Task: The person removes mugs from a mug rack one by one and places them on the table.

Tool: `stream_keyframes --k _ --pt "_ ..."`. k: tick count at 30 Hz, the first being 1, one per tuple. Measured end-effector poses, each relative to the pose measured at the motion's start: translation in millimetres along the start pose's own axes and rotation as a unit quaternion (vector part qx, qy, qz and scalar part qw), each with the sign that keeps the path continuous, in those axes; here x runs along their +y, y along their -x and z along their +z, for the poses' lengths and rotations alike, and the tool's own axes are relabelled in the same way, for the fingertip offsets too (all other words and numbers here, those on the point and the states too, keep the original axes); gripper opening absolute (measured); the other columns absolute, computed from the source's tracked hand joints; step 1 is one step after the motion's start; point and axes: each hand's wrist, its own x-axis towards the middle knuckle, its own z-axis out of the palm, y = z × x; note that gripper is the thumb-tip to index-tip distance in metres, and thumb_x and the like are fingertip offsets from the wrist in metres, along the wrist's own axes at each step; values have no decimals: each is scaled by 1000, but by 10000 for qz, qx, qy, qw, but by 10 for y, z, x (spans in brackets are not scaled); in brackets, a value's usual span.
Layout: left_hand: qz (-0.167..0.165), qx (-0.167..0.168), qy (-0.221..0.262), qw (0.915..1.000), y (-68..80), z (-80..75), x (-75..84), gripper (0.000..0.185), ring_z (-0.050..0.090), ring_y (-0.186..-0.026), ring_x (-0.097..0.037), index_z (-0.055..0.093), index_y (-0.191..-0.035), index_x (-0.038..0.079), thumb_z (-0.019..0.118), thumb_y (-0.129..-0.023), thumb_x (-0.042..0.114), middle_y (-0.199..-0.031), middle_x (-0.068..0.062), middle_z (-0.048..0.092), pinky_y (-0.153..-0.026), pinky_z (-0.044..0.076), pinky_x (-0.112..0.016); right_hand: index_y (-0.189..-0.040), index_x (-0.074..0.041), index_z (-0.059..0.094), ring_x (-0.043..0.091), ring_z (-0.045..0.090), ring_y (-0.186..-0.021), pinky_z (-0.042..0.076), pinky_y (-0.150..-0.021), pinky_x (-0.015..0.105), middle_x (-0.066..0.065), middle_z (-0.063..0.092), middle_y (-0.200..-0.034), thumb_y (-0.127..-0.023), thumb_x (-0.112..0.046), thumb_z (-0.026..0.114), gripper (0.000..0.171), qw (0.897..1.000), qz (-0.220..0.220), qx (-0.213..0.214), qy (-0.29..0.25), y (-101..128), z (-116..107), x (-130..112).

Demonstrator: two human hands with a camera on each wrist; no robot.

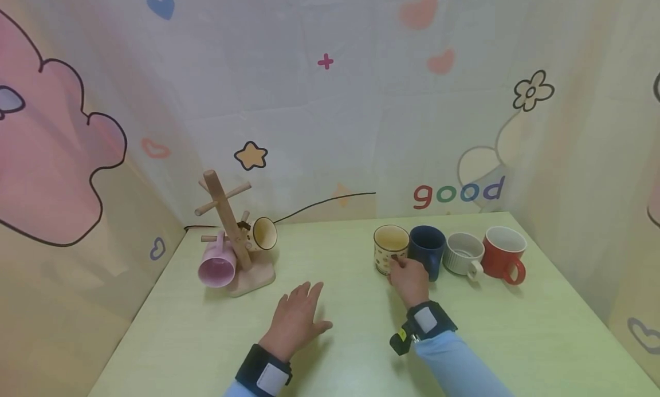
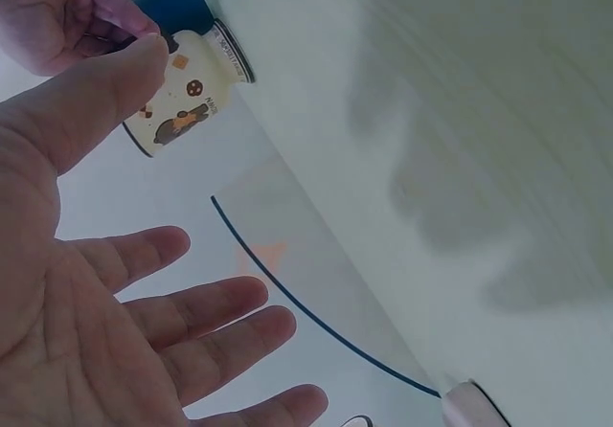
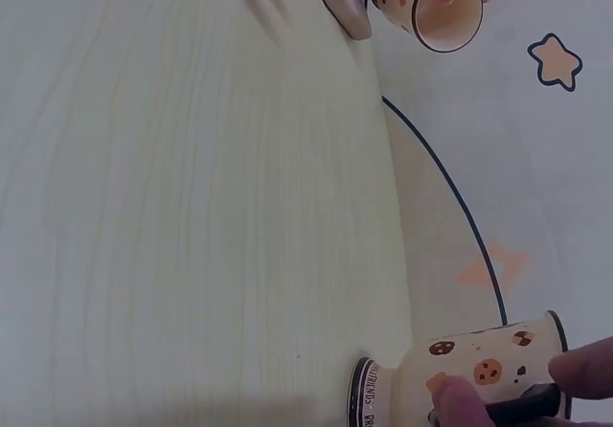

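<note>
My right hand (image 1: 411, 282) pinches the dark handle (image 3: 525, 406) of a cream mug (image 1: 383, 258) printed with small brown motifs. The mug stands upright at the left end of a row, its mouth facing up. Beside it is a navy blue mug (image 1: 427, 249), partly covered by my right hand. My left hand (image 1: 296, 322) hovers over the front middle of the table, fingers spread and thumb out, holding nothing. In the left wrist view its palm and fingers (image 2: 215, 312) show straight.
A ribbed white cup (image 1: 460, 258) and a red mug (image 1: 499, 260) continue the row rightward. At the left stands a wooden mug tree (image 1: 224, 211), carrying a pink mug (image 1: 216, 271) and another cream mug (image 1: 264, 234) hung sideways. A patterned cloth backdrop (image 1: 319, 116) rises behind the table.
</note>
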Motion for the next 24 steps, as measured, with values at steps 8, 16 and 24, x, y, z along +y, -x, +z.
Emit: stream_keyframes --k 8,16,24 --pt "-10 25 -29 10000 26 12 3 79 53 -122 -40 48 -141 4 81 -80 41 -135 -24 53 -97 42 -60 -126 0 66 24 65 -79 42 -58 28 14 72 -89 -100 -24 53 37 9994 -246 -146 179 44 -28 22" --pt "18 94 -76 9999 25 26 1 79 54 -120 -40 48 -140 4 81 -80 42 -134 -24 53 -95 43 -60 -121 0 67 24 66 -79 44 -60 31 11 71 -86 -99 -22 55 33 9978 -508 -181 378 80 -42 48" --pt "31 89 -5 10000 28 17 3 78 53 -121 -41 48 -140 3 82 -80 39 -134 -25 53 -96 43 -60 -114 1 69 24 67 -76 47 -67 38 12 72 -87 -97 -23 57 32 9962 -686 -40 540 101 -51 73"
